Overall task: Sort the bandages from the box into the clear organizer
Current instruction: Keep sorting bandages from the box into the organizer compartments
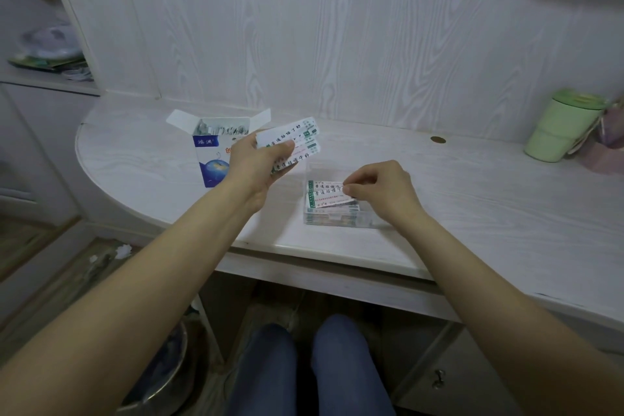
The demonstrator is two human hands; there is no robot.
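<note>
A fan of white-green wrapped bandage strips (293, 145) is gripped by left hand (257, 162), long axes up-right. Right hand (378, 189) fingers pinch a strip (329, 191) lying left-right in clear plastic organizer (337, 218) on table (472, 199).

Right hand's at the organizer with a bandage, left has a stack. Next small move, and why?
Probably release: the right hand pinches a bandage lying askew atop the pile in the clear organizer. Let go, then take the next from the fanned stack in the left hand.

Box (211, 152) open, upright; bandages (329, 194) in organizer (366, 218).
</note>
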